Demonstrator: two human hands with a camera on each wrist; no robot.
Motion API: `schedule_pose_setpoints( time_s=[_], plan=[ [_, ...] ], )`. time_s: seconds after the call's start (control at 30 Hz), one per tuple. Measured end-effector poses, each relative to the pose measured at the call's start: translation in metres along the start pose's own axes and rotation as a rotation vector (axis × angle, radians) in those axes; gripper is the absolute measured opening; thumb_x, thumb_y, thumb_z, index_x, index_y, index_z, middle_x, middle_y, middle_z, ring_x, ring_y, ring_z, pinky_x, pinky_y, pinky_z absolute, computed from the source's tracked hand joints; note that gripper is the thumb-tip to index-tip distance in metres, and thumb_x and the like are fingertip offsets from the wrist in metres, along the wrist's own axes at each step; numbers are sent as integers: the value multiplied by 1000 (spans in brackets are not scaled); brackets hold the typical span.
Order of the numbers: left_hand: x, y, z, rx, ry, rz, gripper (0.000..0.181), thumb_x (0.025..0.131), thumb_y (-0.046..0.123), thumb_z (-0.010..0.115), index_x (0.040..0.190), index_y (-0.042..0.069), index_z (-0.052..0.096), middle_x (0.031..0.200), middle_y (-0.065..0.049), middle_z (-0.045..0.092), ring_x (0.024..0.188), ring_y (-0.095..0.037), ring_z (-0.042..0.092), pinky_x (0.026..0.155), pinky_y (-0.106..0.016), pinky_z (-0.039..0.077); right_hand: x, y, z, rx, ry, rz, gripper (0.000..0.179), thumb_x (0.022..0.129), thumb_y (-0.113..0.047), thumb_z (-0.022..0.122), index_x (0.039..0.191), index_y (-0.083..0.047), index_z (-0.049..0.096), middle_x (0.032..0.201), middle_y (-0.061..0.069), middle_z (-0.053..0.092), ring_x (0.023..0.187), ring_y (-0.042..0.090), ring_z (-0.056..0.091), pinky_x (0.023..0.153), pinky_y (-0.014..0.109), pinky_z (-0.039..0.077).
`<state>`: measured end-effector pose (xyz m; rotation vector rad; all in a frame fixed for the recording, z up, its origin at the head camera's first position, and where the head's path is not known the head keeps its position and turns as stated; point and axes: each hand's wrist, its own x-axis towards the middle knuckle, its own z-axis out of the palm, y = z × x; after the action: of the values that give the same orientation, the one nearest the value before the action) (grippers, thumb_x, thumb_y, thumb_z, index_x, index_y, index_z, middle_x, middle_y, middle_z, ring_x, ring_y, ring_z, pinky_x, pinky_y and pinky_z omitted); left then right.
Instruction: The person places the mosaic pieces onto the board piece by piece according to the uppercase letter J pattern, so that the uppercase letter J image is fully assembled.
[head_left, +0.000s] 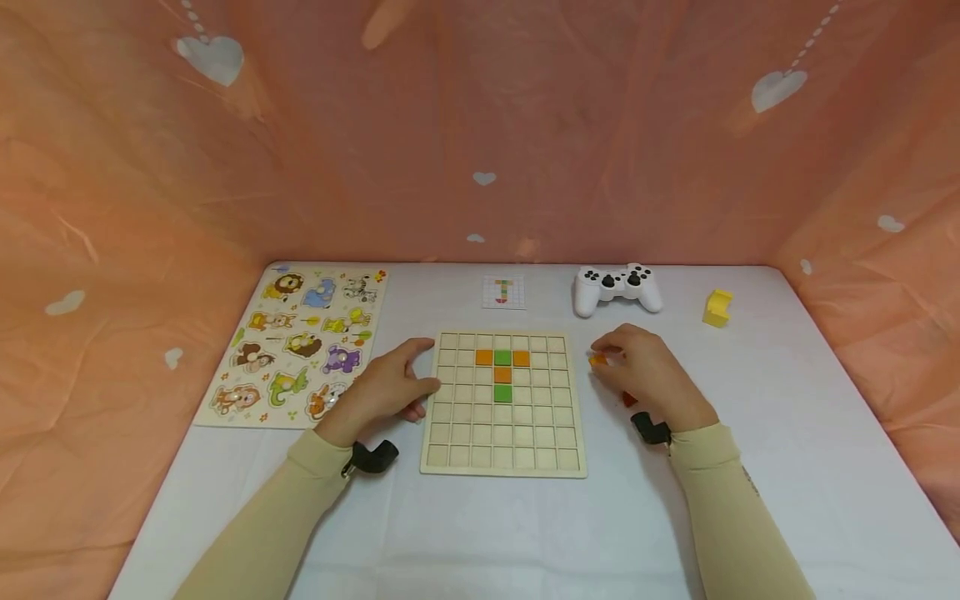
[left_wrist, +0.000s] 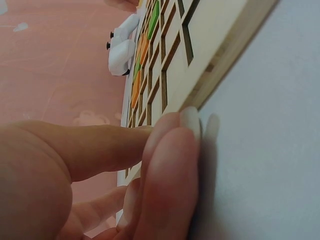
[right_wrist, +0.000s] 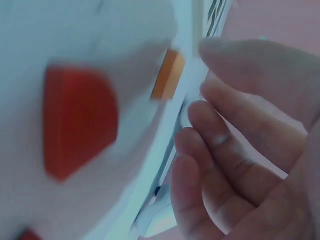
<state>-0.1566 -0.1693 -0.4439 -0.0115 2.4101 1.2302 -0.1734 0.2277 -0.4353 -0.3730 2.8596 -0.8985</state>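
White cloth (head_left: 480, 533): spread left hand (head_left: 382, 387) touches the grid board (head_left: 502, 414) at nine o'clock. Half-curled, empty right hand (head_left: 641, 371) at two apparently seeks an orange tile (right_wrist: 168, 77); pinch needed.

Left of the wooden grid board (head_left: 502, 437), the left sleeve (head_left: 270, 525) is long, plain and khaki-beige, ending in a wide cuff (head_left: 318, 454) with a black, bent left wrist camera (head_left: 377, 457). Right of the board, the matching right sleeve (head_left: 731, 517) carries small dark marks (head_left: 750, 481) along its outer edge and a black right wrist camera (head_left: 650, 428).
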Motion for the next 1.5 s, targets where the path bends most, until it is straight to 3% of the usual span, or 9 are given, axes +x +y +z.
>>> schedule_pose_setpoints(
  time_s=[0.1, 0.13, 0.5, 0.87, 0.97, 1.1, 1.23, 1.5],
  plan=[
    [0, 0, 0, 5, -1, 0, 77, 102, 21, 76, 168, 21, 37, 85, -12, 66, 61, -19, 74, 62, -35, 66, 0, 7, -4, -34, -2, 11, 33, 98, -21, 76, 128, -7, 77, 124, 11, 73, 112, 29, 67, 99, 48, 57],
    [0, 1, 0, 6, -2, -1, 77, 102, 22, 76, 168, 21, 37, 85, -12, 66, 61, -19, 74, 62, -35, 66, 0, 9, -5, -34, -11, 22, 33, 98, -21, 76, 129, -8, 77, 124, 11, 72, 113, 30, 67, 100, 49, 57],
    [2, -1, 0, 4, -4, 4, 76, 101, 22, 76, 167, 21, 38, 84, -11, 66, 62, -19, 74, 63, -35, 66, 1, 13, -6, -37, -59, 62, 26, 98, -18, 75, 123, -10, 80, 117, 12, 70, 102, 28, 61, 87, 38, 53],
    [1, -1, 1, 5, 2, 3, 77, 102, 21, 76, 168, 22, 37, 85, -12, 66, 61, -19, 73, 61, -35, 65, 0, 14, -5, -41, -60, 81, 24, 98, -20, 78, 119, -9, 81, 115, 12, 69, 101, 28, 62, 88, 39, 53],
    [0, 0, 1, 2, 1, 6, 76, 102, 21, 76, 168, 22, 38, 85, -12, 65, 61, -19, 73, 61, -35, 66, 0, 13, -5, -43, -58, 77, 24, 98, -22, 79, 118, -9, 81, 115, 12, 70, 98, 26, 62, 86, 37, 53],
    [0, 1, 0, -3, -2, 4, 76, 102, 21, 76, 168, 22, 37, 86, -13, 65, 61, -19, 73, 61, -35, 66, 0, 9, -3, 27, -69, 87, 26, 98, -24, 80, 118, -8, 79, 118, 13, 69, 76, 22, 66, 67, 34, 60],
    [0, 0, 1, -2, 2, 1, 77, 101, 20, 76, 168, 22, 38, 88, -13, 64, 61, -19, 73, 60, -34, 65, -1, 0, 0, 94, -72, 84, 26, 98, -24, 78, 119, -8, 77, 118, 11, 68, 56, 22, 63, 53, 35, 60],
    [2, -1, 1, 4, 4, 1, 77, 101, 20, 76, 168, 22, 38, 87, -13, 64, 61, -19, 73, 60, -34, 65, 0, -38, 22, -85, -9, -61, 19, 96, -27, 80, 108, -12, 82, 107, 2, 74, 98, 23, 66, 92, 43, 59]
  ],
)
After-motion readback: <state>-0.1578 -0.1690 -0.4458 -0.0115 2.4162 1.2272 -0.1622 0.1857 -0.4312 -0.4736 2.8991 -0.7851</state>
